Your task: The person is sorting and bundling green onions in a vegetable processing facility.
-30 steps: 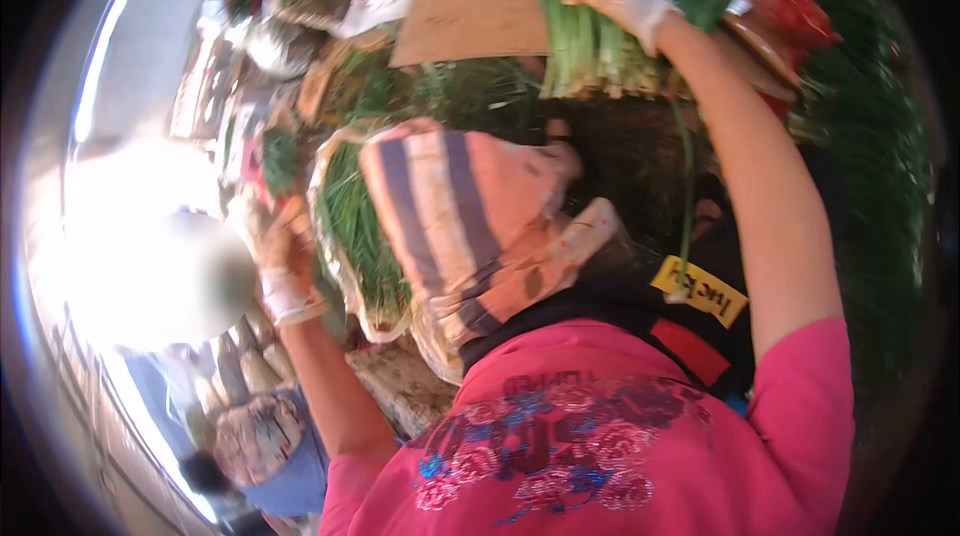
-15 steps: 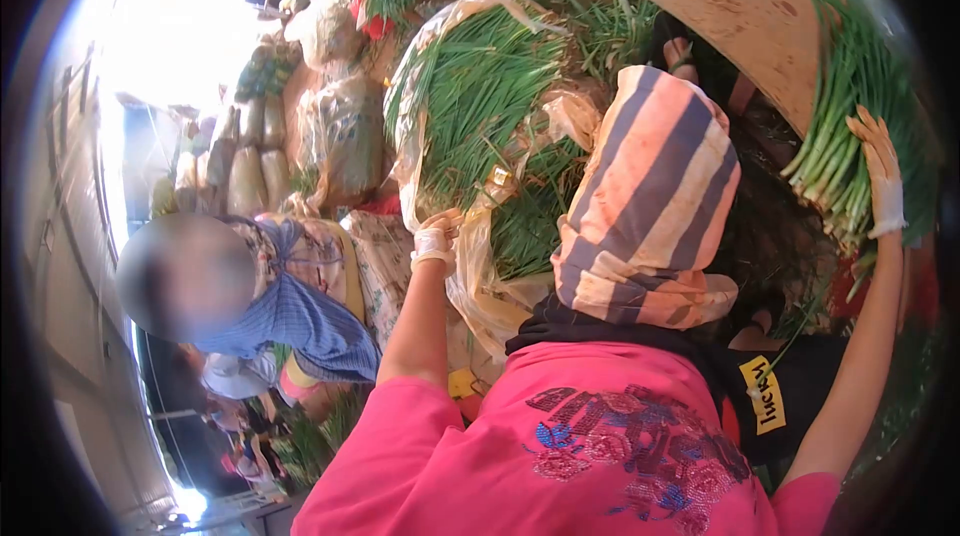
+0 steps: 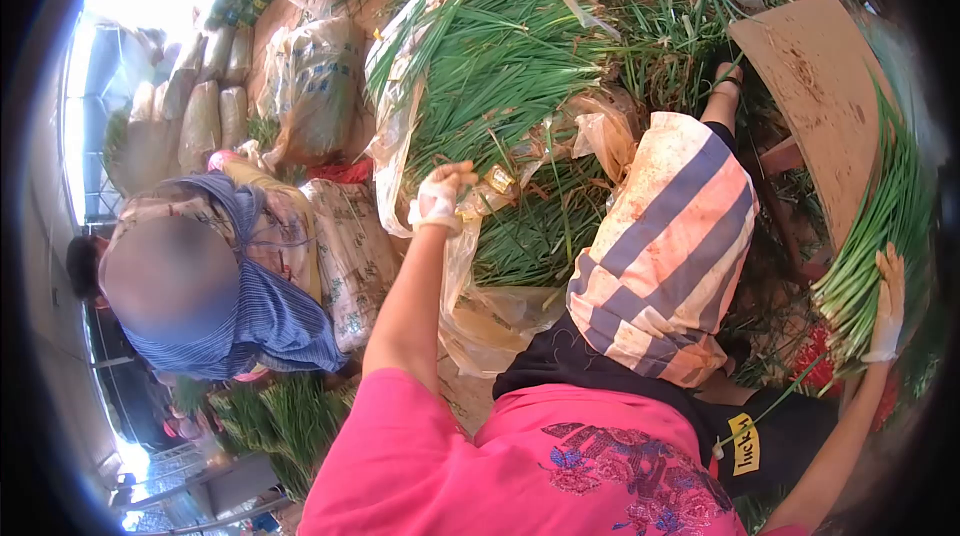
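Note:
My left hand (image 3: 443, 194), with a white covering around palm and wrist, is raised over the near left edge of a clear plastic bag (image 3: 470, 331). Its fingers are curled together; what they hold, if anything, is hidden. Long green leaves (image 3: 500, 61) fill the bag. At the far right my right hand (image 3: 887, 306) lies with outstretched fingers against the pale stalks of a green onion bunch (image 3: 850, 301). That bunch rests along the edge of a brown, dirt-stained board (image 3: 815, 86).
A striped cloth (image 3: 670, 246) covers my leg, beside the bag. At the left is a person (image 3: 270, 276) in a blue striped garment. Wrapped bundles (image 3: 200, 126) and a filled plastic bag (image 3: 312, 86) stand behind. More greens (image 3: 285, 426) lie at the lower left.
The view has shifted. My left hand's fingers have curled in more. My right hand and the onion bunch appear lower in the view, still touching.

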Demonstrator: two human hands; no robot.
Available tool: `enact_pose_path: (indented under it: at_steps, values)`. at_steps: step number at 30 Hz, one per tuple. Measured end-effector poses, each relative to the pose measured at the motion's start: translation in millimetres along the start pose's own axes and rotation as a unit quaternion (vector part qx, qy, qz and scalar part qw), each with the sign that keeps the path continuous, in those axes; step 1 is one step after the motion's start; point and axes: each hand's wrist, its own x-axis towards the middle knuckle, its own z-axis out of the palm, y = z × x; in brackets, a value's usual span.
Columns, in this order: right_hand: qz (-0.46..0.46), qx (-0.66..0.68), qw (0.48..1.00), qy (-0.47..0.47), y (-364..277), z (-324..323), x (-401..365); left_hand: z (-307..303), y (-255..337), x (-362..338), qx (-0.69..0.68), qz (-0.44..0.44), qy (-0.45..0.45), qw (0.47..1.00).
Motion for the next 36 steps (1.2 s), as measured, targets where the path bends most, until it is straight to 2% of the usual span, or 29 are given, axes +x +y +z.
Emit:
enact_pose_path:
  at_steps: [1, 2, 3, 4, 5, 6, 8, 9, 11, 12, 14, 15, 17, 18, 19, 20, 21, 22, 25, 28, 30, 33, 36]
  values:
    - [-0.002, -0.042, 0.999, -0.013, -10.2, -10.8, 2.6, 3.9, 13.8, 7.1, -0.001, -0.011, 0.002, 1.0]
    - [-0.052, -0.231, 0.971, 0.013, -44.2, -32.5, 9.1, 2.3, 17.9, 19.2, 0.017, 0.005, 0.004, 1.0]
    - [-0.042, -0.238, 0.969, 0.048, -69.4, -46.3, 12.2, -5.7, 13.4, 36.8, -0.002, 0.053, -0.022, 0.998]
    - [-0.076, -0.187, 0.978, 0.05, -99.7, -64.7, 22.2, -3.3, 31.5, 32.1, 0.018, 0.056, -0.018, 0.998]
    - [-0.051, -0.225, 0.97, 0.075, -135.2, -74.4, 21.7, 3.7, 55.7, 19.1, 0.042, 0.037, -0.002, 0.998]
    - [-0.087, -0.083, 0.985, 0.125, -156.8, -67.3, 19.4, -1.8, 49.0, 24.1, 0.058, 0.035, 0.003, 0.998]
    - [-0.105, 0.079, 0.98, 0.148, -206.9, -46.8, 14.7, -8.9, 37.5, 19.0, 0.067, 0.036, -0.003, 0.997]
    - [-0.093, 0.097, 0.983, 0.123, -237.3, -36.8, 14.4, -6.4, 31.3, 5.8, 0.061, 0.036, -0.014, 0.997]
    - [-0.129, 0.141, 0.98, -0.051, -282.0, 0.8, 19.2, -2.8, 6.5, -22.2, 0.039, 0.022, -0.052, 0.998]
    - [-0.147, 0.16, 0.967, -0.132, -300.6, 20.4, 21.9, -3.9, -6.3, -36.1, 0.122, -0.052, -0.128, 0.983]
    - [-0.197, 0.215, 0.934, -0.206, -322.9, 55.6, 16.1, -5.8, -31.4, -63.9, 0.312, -0.147, -0.319, 0.883]
    - [-0.216, 0.252, 0.919, -0.213, -329.8, 68.7, 9.6, -21.3, -79.4, -66.4, 0.419, -0.147, -0.354, 0.823]
    - [-0.228, 0.232, 0.919, -0.222, -335.8, 86.2, -7.4, -81.5, -177.9, -63.0, 0.492, -0.048, -0.203, 0.845]
    - [-0.231, 0.222, 0.919, -0.23, -335.2, 91.1, -10.0, -109.2, -211.1, -51.5, 0.389, -0.154, -0.093, 0.903]
    - [-0.218, 0.242, 0.915, -0.239, -334.1, 93.0, -10.4, -117.8, -213.0, -43.9, 0.252, -0.238, -0.005, 0.938]
    - [-0.207, 0.26, 0.911, -0.245, -332.1, 94.5, -9.2, -121.2, -203.7, -38.8, 0.105, -0.293, 0.107, 0.944]
    - [-0.197, 0.28, 0.905, -0.251, -330.9, 95.6, -9.0, -125.8, -193.4, -34.0, -0.064, -0.322, 0.192, 0.925]
    - [-0.198, 0.245, 0.923, -0.221, -330.3, 96.2, -13.4, -118.7, -169.7, -38.6, -0.073, -0.322, 0.183, 0.926]
    - [-0.183, 0.243, 0.934, -0.189, -330.6, 101.8, -18.5, -55.1, -159.4, -51.3, -0.113, -0.305, 0.078, 0.942]
    - [-0.165, 0.255, 0.936, -0.18, -339.7, 100.7, -11.8, -37.6, -135.5, -56.1, -0.087, -0.308, 0.21, 0.924]
    - [-0.153, 0.262, 0.936, -0.181, -341.4, 101.9, -10.8, -55.9, -162.9, -48.7, 0.075, -0.344, 0.132, 0.927]
    - [-0.136, 0.273, 0.938, -0.166, -341.5, 106.3, -12.4, -102.7, -216.9, -35.7, 0.299, -0.368, 0.025, 0.88]
    - [-0.125, 0.285, 0.936, -0.163, -338.5, 109.6, -13.6, -98.9, -204.4, -38.3, 0.336, -0.338, -0.011, 0.879]
